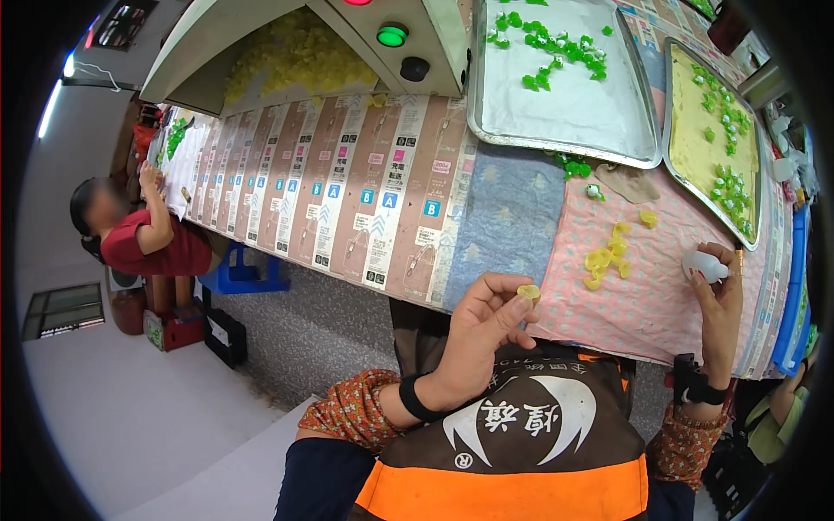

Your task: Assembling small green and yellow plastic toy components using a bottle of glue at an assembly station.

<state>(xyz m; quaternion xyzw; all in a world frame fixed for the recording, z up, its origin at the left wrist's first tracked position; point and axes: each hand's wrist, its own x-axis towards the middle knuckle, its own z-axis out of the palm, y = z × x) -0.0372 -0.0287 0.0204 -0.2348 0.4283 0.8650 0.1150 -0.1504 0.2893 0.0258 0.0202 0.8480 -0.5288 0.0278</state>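
Above my lap, my left hand pinches a small translucent yellow piece between thumb and fingertips. Over at the right, my right hand is wrapped round a small white squeeze bottle, tilted close to the table. Several more yellow pieces lie loose on the pink patterned cloth between my hands. Beyond them are a small green piece with a white, eye-like top and a cluster of green pieces by the tray's edge.
A metal tray lined with white holds green pieces; a yellow-lined tray stands to its right. Yellow pieces fill the opening of a hooded machine with a green light. At far left another person works at the table.
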